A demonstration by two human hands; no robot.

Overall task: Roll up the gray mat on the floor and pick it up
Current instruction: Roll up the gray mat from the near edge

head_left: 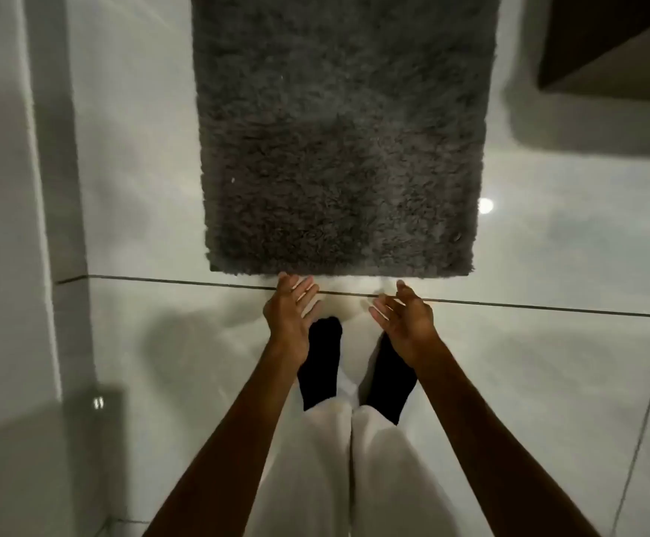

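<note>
Mat [341, 137]: gray, shaggy pile, lying flat and unrolled on the floor [548, 362]. It runs from the top edge of the head view down to its near edge, which lies just beyond a dark grout line crossing the glossy white tiles.

Left hand [288, 313]: fingers spread and extended, palm turned inward, holding nothing. Its fingertips reach the near edge of the mat; whether they touch the pile cannot be told.

Right hand [403, 317]: fingers loosely curled and parted, palm turned inward, holding nothing. It sits just short of the mat edge, apart from it, over the grout line.

Both forearms are bare and extend forward from the bottom of the view. Below the hands, two feet in black socks [321, 362] stand on the tile, near the mat but not on it, under white trousers [315, 467].

Wall [1, 188]: pale, along the left side. Cabinet [618, 44]: dark, at upper right, well apart from the hands.
</note>
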